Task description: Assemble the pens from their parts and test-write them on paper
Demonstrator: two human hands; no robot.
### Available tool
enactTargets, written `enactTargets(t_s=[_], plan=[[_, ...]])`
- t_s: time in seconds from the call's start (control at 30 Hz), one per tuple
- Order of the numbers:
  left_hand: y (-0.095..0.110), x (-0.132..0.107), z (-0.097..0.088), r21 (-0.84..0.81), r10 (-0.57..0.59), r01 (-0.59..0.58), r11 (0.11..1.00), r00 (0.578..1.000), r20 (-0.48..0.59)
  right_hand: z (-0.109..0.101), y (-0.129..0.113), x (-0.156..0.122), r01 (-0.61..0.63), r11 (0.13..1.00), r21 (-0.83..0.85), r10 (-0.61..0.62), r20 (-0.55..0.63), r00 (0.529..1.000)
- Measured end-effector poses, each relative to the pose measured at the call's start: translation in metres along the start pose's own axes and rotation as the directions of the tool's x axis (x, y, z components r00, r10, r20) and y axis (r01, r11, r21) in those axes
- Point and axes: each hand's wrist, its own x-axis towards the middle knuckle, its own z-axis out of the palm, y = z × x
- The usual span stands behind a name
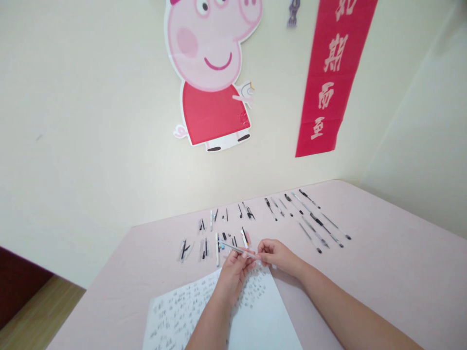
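Above the paper, my left hand [237, 270] is closed round a slim grey pen [235, 248], which points up and to the left. My right hand [275, 255] pinches at the pen's right end, its fingertips touching or nearly touching those of the left. Exactly what lies between the right fingertips is too small to make out. Under both hands is a white sheet of paper [270, 316] with handwritten characters. Just beyond the left hand lie pen parts, among them a pale pen barrel [217, 249] and a small black cap [224, 236].
Loose pen pieces and clear wrappers [186, 250] lie in two rows at the table's far left. Several pens and refills [321, 222] are laid out slantwise at the right on the pink tabletop [394, 253]. A wall [109, 121] rises behind the table.
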Motion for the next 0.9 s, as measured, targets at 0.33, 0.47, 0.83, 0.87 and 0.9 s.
enactTargets(t_s=[0.33,0.47,0.83,0.87,0.9], plan=[[-0.001,0.001,0.000,0.014,-0.020,0.020,1.000,0.999,-0.032,0.003,0.000,0.000,0.031,0.999,-0.026,-0.032,-0.029,0.999],[-0.001,0.002,0.001,0.009,-0.025,0.026,1.000,0.999,-0.030,0.003,0.004,0.001,0.054,0.998,-0.032,-0.056,-0.044,0.997],[0.004,0.005,0.000,-0.152,-0.046,0.018,0.988,0.982,-0.184,-0.008,0.005,0.001,0.163,0.911,-0.378,-0.260,-0.221,0.940],[0.005,0.006,0.000,-0.162,-0.040,0.007,0.987,0.979,-0.200,-0.010,0.006,0.002,0.161,0.869,-0.468,-0.304,-0.249,0.919],[0.005,0.007,0.000,-0.169,-0.033,-0.003,0.986,0.978,-0.208,-0.011,0.007,0.003,0.154,0.819,-0.552,-0.346,-0.261,0.901]])
